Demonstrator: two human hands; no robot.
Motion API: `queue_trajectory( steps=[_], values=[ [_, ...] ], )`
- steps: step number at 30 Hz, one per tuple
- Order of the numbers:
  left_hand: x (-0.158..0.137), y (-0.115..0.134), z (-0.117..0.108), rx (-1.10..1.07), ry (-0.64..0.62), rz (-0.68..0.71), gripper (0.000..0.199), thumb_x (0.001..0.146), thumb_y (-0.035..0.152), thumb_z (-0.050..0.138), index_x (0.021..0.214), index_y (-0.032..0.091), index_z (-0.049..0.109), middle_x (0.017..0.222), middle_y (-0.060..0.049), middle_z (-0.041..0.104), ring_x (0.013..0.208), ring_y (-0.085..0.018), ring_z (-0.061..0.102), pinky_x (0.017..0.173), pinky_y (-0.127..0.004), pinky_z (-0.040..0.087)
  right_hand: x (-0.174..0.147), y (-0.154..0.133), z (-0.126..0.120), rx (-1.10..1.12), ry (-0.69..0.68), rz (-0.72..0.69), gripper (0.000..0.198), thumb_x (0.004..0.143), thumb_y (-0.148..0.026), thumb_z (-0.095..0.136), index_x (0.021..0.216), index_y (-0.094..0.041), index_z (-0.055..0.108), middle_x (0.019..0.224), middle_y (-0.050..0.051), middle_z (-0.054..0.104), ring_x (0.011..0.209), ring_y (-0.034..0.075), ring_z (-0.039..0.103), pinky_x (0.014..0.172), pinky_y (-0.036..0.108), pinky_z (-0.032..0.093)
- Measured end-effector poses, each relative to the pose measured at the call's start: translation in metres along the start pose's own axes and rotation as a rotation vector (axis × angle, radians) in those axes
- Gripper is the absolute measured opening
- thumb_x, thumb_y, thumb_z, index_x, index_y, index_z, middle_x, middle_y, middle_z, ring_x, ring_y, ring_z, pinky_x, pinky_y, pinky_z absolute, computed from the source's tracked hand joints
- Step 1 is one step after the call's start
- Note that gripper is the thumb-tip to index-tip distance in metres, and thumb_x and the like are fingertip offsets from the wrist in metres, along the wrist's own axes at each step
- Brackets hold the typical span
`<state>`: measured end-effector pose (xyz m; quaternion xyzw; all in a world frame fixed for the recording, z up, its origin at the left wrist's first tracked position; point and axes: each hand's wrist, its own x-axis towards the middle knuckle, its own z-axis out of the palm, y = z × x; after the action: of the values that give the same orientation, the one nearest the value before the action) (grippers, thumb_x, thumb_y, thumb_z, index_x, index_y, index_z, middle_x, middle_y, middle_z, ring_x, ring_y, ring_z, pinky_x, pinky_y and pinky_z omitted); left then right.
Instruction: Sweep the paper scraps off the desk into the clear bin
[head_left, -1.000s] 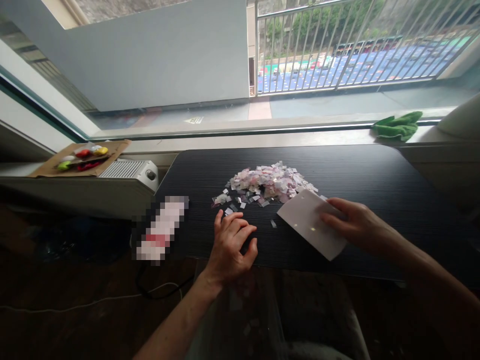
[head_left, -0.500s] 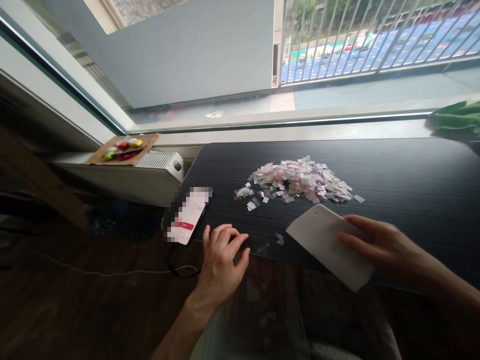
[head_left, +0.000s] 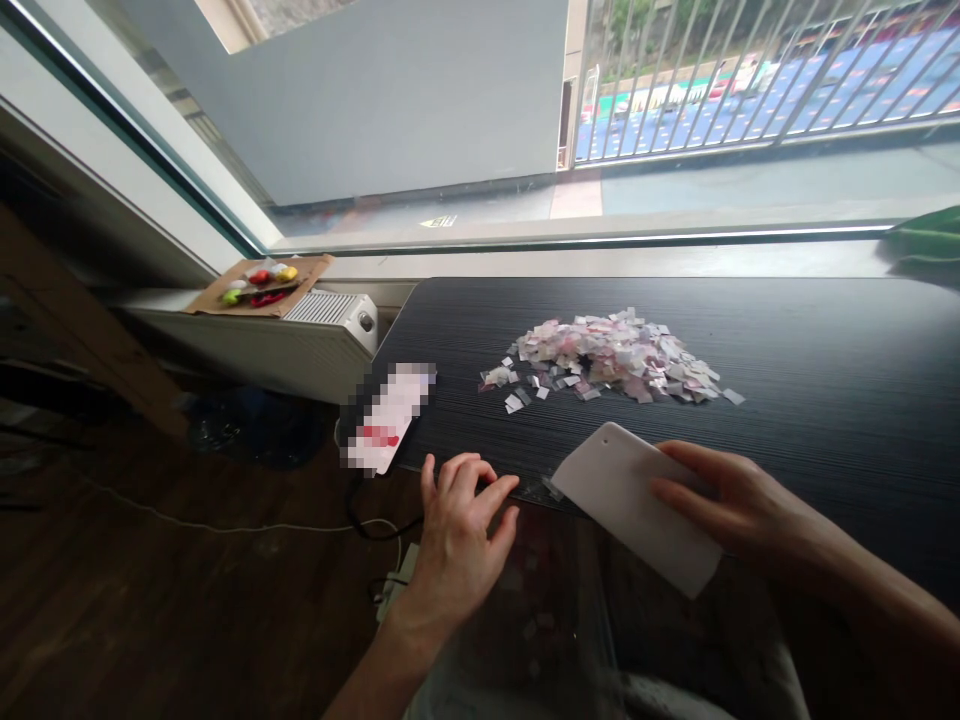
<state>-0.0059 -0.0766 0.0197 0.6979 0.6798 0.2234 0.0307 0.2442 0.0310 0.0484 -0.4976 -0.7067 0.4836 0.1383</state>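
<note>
Gripping white card (head_left: 611,485), right hand (head_left: 739,495) sits short of the scrap pile (head_left: 619,352); left hand (head_left: 465,530), seemingly open, does too.

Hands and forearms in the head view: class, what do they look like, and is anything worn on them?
The left hand and right hand are ungloved, with no rings visible. The left forearm and right forearm show no sleeve, watch or bracelet.

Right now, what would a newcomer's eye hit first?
The heap of pale and pinkish scraps, just right of centre, bright on the black tabletop. Next, the white sheet in the right hand, at the tabletop's near edge. Then the coloured items on cardboard at left.
</note>
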Motion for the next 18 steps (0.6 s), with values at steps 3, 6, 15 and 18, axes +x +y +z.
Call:
queue_trajectory(
  steps=[3, 6, 15, 18],
  values=[
    [0.000, 0.001, 0.001, -0.001, -0.001, -0.010, 0.030, 0.081, 0.008, 0.062, 0.106, 0.025, 0.069, 0.095, -0.003, 0.063, 0.110, -0.026, 0.056, 0.109, -0.068, 0.027, -0.001, -0.003, 0.005, 0.001, -0.058, 0.000, 0.026, 0.080, -0.042, 0.054, 0.080, -0.018, 0.064, 0.065, 0.002, 0.065, 0.056, 0.014, 0.054, 0.047, 0.023, 0.041],
    [-0.001, 0.002, 0.002, -0.010, 0.011, -0.008, 0.030, 0.081, 0.008, 0.062, 0.105, 0.025, 0.068, 0.096, -0.003, 0.063, 0.110, -0.026, 0.056, 0.109, -0.069, 0.027, -0.002, -0.007, 0.009, 0.004, -0.088, -0.009, 0.024, 0.081, -0.040, 0.054, 0.080, -0.018, 0.064, 0.067, 0.002, 0.066, 0.058, 0.014, 0.054, 0.047, 0.022, 0.041],
    [-0.001, 0.001, 0.003, -0.011, -0.001, -0.026, 0.030, 0.082, 0.008, 0.061, 0.105, 0.025, 0.068, 0.096, -0.003, 0.062, 0.110, -0.026, 0.056, 0.109, -0.070, 0.027, -0.003, -0.012, 0.006, -0.088, -0.046, -0.062, 0.037, 0.085, -0.043, 0.053, 0.106, -0.018, 0.070, 0.071, 0.003, 0.072, 0.056, 0.016, 0.060, 0.050, 0.025, 0.046],
    [-0.001, 0.001, 0.005, -0.013, 0.006, -0.033, 0.030, 0.082, 0.009, 0.061, 0.107, 0.025, 0.068, 0.097, -0.004, 0.062, 0.110, -0.026, 0.057, 0.109, -0.069, 0.027, 0.009, -0.016, 0.002, -0.247, 0.246, -0.097, 0.040, 0.086, -0.045, 0.053, 0.113, -0.022, 0.070, 0.073, 0.004, 0.073, 0.054, 0.018, 0.062, 0.053, 0.028, 0.047]
  ],
)
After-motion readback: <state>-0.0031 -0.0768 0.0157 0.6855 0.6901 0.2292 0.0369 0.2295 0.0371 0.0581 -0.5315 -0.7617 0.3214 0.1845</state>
